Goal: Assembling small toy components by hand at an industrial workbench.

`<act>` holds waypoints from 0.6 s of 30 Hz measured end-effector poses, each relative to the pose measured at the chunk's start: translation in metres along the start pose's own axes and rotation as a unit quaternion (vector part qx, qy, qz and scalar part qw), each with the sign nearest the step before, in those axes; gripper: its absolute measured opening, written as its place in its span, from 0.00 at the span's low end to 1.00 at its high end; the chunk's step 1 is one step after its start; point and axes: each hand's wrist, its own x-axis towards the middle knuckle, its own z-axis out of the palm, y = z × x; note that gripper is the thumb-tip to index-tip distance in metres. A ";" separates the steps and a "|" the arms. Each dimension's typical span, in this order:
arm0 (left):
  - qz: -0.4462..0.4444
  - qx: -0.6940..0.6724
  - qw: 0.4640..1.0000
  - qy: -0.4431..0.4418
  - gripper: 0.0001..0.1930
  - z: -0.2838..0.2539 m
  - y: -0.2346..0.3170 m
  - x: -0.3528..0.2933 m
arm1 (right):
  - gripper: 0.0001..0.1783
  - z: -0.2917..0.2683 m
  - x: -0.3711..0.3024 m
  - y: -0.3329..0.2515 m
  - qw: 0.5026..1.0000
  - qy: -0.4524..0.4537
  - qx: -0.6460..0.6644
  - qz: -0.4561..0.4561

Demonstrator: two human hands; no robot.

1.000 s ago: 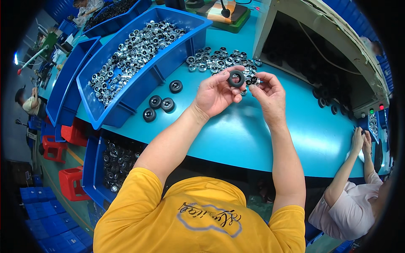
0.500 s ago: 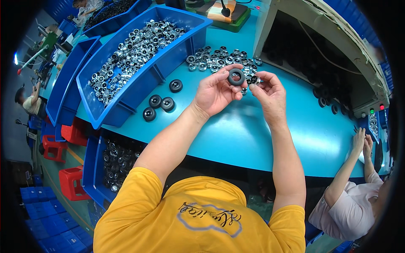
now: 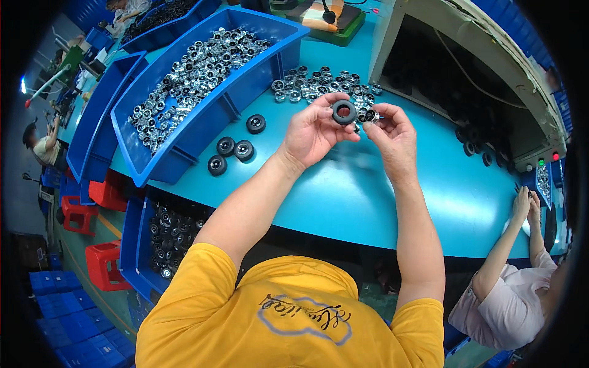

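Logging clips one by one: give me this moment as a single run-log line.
left hand: holds black rubber ring | right hand: pinches small silver hub beside ring | table: loose hubs, four finished wheels

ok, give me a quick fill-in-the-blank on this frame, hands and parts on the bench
1. The left hand holds up a black rubber ____.
2. The right hand pinches a small silvery part beside the ____ hand.
3. Four finished black wheels lie on the table beside the big ____ bin of shiny parts.

Missing: ring; left; blue
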 end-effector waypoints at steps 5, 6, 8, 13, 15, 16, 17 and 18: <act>0.016 0.069 0.995 0.064 0.19 0.006 -0.005 0.001 | 0.21 -0.002 0.000 0.002 1.000 -0.005 0.008 0.011; 0.017 0.077 0.994 0.080 0.18 0.010 -0.005 0.001 | 0.21 -0.002 0.000 0.001 1.000 -0.011 0.017 0.009; -0.008 0.076 0.995 0.068 0.18 0.011 -0.004 -0.001 | 0.20 0.000 -0.002 -0.003 0.999 -0.025 0.035 0.004; -0.033 0.062 0.997 0.021 0.17 0.003 -0.004 -0.002 | 0.20 0.007 -0.004 -0.001 0.996 -0.056 -0.001 -0.066; -0.034 0.070 0.997 0.025 0.17 0.003 -0.007 -0.002 | 0.20 0.007 -0.004 -0.001 0.994 -0.055 -0.043 -0.089; -0.037 0.081 0.996 0.027 0.17 0.004 -0.008 -0.003 | 0.19 0.006 -0.005 -0.003 0.992 -0.045 -0.075 -0.092; -0.041 0.092 0.995 0.028 0.16 0.006 -0.009 -0.004 | 0.19 0.005 -0.007 -0.005 0.989 -0.036 -0.107 -0.096; -0.042 0.104 0.993 0.027 0.16 0.009 -0.010 -0.003 | 0.18 0.006 -0.006 -0.005 0.991 -0.031 -0.094 -0.091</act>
